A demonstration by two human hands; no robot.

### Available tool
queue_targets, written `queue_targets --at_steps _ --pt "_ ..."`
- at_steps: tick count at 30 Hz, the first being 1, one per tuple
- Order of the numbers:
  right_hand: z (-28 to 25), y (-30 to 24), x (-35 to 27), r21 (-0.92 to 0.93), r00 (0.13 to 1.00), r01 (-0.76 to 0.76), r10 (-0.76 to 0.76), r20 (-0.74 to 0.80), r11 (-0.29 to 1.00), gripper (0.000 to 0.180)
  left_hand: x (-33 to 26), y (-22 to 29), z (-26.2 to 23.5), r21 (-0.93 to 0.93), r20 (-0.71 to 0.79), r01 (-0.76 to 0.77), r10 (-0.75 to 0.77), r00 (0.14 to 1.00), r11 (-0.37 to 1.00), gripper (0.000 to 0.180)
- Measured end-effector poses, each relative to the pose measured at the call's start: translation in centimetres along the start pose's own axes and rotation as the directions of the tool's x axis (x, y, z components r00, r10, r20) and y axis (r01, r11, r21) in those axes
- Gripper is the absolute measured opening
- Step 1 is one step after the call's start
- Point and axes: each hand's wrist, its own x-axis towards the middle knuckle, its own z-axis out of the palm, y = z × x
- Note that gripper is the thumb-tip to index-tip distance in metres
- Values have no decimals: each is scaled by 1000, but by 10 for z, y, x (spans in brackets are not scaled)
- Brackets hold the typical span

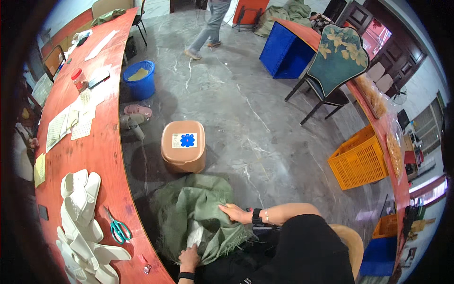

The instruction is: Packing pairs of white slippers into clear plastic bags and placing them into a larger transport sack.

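Hands, head view: our left hand (189, 258) pinching a white item (195, 234), our right hand (232, 213) gripping a fold of the green woven sack (201, 204), which lies between the red table (116, 182) and our black-clad knee (302, 244). Sack judged light, limp and rough, best taken by its gathered cloth; we note table edge and tan lidded bin (183, 151) close by, more room rightward over grey marbled floor (269, 151).

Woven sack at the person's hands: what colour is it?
The sack is dull green; the head view shows it best.
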Motion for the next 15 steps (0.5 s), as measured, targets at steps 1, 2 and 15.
queue_targets --at_steps 1,2,15 --pt "5 -19 -8 133 997 33 -41 59 991 45 2 10 -6 1 -33 -72 72 997 997 41" --pt "5 -34 -22 132 998 33 -40 57 991 45 7 20 -10 3 -65 -145 145 987 989 42" --pt "-92 -66 -62 532 998 -57 58 15 845 56 34 -14 10 -502 29 369 -411 911 782 106"
